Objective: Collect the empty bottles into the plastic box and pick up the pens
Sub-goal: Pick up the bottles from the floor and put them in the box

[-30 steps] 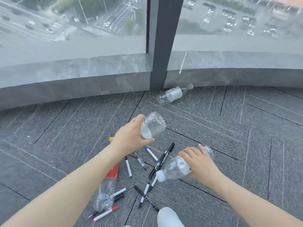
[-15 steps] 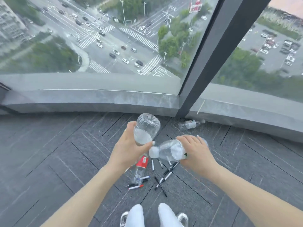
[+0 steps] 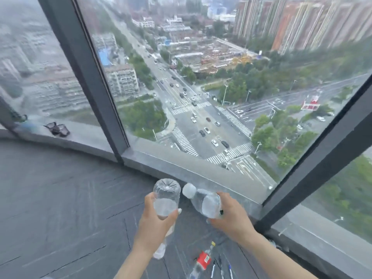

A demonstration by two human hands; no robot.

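Left hand (image 3: 153, 222) gripping a clear bottle (image 3: 166, 198) round its middle, fingers and thumb wrapped, base pointing up and away, neck end dropping below the wrist. Grip clenched on it, not loose.

Right hand (image 3: 229, 216) gripping a second bottle (image 3: 203, 200) round the body, white cap (image 3: 188, 190) aiming up-left toward the first bottle's base. Long axis tilting from lower right to upper left. Fingers curled over the top, also holding a black pen (image 3: 221, 212), only its tip poking out by the fingertips.

Both bottles riding side by side, near each other, not clearly touching. Both looking empty, judging by the clear walls.

Plastic box: not appearing anywhere in view, so direction from either grip impossible to tell. Probably needing a turn of head and body before any drop; neither hand nearer by what shows.

Outward and down: red-labelled bottle (image 3: 202, 258) lying on the carpet floor (image 3: 70, 198) between the forearms, cap end toward the window sill (image 3: 181, 168), closer to the right arm. Pens (image 3: 213, 268) lying just beside it on its right, roughly parallel, blurred, count unclear.

Judging: both hands full, so unloading into the box coming first, then returning for the floor bottle and pens.

Dark glasses (image 3: 57, 128) sitting on the sill far left, well apart.
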